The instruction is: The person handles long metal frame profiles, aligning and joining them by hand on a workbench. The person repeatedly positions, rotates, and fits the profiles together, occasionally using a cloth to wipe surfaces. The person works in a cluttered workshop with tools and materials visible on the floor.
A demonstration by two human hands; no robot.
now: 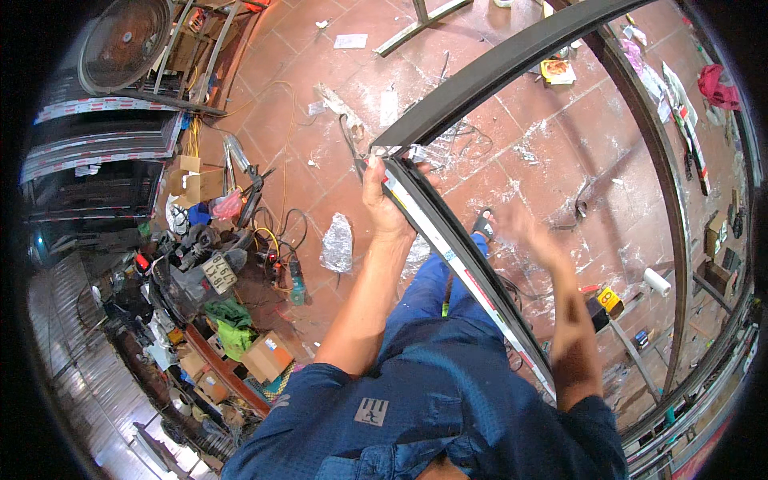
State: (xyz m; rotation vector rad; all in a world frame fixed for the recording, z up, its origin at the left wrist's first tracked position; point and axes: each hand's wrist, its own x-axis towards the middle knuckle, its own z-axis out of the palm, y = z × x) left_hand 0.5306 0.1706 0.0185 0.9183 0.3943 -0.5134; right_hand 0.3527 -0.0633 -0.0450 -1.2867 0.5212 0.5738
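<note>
A large dark metal frame (pixel 488 78) with mitred corners stands tilted in front of my body. One of its bars, a profile with white and red protective film (pixel 470 274), runs from the corner down toward my right side. My left hand (pixel 387 196) is closed round that corner, thumb on the near face and fingertips showing on the inner side. Smeared by motion, my right hand (pixel 528 234) is seen through the frame's opening, apart from the bars; its fingers cannot be made out.
Tools, cables and cardboard boxes (pixel 268 356) crowd the left, with a green power tool (pixel 298 282) on the tiled floor (pixel 320 48). A round fan (pixel 126 48) stands far left. Plastic wrap (pixel 337 242) and scraps lie about. At right are a white roll (pixel 657 282) and a yellow box (pixel 610 300).
</note>
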